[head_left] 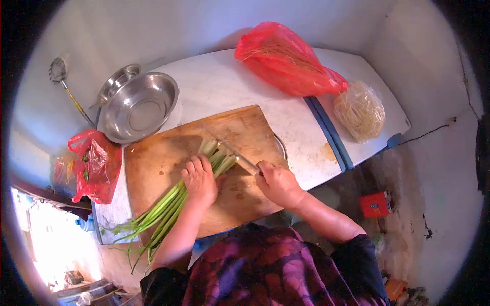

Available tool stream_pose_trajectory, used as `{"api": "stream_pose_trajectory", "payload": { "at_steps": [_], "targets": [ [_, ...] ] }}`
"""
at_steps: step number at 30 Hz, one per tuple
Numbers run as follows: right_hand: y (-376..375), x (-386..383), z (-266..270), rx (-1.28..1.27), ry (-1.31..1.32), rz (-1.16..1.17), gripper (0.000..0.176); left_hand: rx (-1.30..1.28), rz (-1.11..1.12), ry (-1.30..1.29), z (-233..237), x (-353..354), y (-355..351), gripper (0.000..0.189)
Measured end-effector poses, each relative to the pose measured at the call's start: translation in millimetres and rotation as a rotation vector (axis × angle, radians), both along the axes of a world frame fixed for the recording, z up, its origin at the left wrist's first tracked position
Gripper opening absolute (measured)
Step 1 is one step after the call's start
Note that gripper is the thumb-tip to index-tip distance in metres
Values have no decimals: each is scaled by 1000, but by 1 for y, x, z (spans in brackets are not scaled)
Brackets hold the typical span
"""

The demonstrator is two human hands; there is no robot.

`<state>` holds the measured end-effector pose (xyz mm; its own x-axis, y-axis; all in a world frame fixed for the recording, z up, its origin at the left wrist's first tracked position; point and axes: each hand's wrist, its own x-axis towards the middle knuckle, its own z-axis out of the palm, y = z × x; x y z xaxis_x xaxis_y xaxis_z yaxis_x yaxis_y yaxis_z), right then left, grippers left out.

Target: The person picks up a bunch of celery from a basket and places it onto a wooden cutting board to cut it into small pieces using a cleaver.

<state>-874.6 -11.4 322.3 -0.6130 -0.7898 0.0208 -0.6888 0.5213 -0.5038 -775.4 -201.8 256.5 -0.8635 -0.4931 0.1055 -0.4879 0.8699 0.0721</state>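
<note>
A bunch of celery (168,209) lies slantwise on a wooden cutting board (153,148), its pale root ends toward the board's middle and its leafy ends past the front left edge. My left hand (199,178) is closed over the stalks near those pale ends. In my right hand (278,184) is the handle of a knife (239,155). Its blade points up and left, just beyond the cut ends of the celery, close over the board. Part of the handle is hidden by my fingers.
Steel bowls (140,108) stand at the board's back left, near a red plastic bag (97,166). Another red bag (288,61) lies at the back, beside a clear bag of noodle-like strands (360,112). A blue strip (329,133) crosses the white table (214,76).
</note>
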Motion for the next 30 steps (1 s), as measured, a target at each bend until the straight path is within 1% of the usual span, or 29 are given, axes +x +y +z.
{"api": "stream_pose_trajectory", "payload": {
  "at_steps": [1,4,7,8,10,12,15,19,21,25,27,30],
  "targets": [
    [3,2,1,-14,0,-37,24,-29,-18,7,-3,2,-1,88],
    [14,12,13,-71,26,-129,24,4,-35,58,-10,4,-5,87],
    [22,34,48,-40,87,-65,21,74,-86,93,-9,9,-7,89],
    [22,40,48,-51,215,-35,18,-88,-107,180,-21,11,-7,89],
    [20,47,44,16,304,-9,16,-112,-116,209,-21,13,-7,87],
    [18,49,29,52,392,10,13,-25,-131,225,-9,13,-7,87],
    [14,50,15,228,383,1,13,86,-134,213,-3,14,-7,87],
    [8,51,16,248,460,24,16,-56,-155,283,-6,14,-8,89],
    [7,51,13,258,490,27,16,-51,-154,273,-10,14,-8,88],
    [8,49,24,236,416,27,16,-87,-151,243,-13,12,-8,88],
    [10,49,24,253,380,14,17,-54,-137,196,-14,12,-7,87],
    [9,42,23,293,390,42,14,-51,-139,176,-14,11,-7,87]
  ]
}}
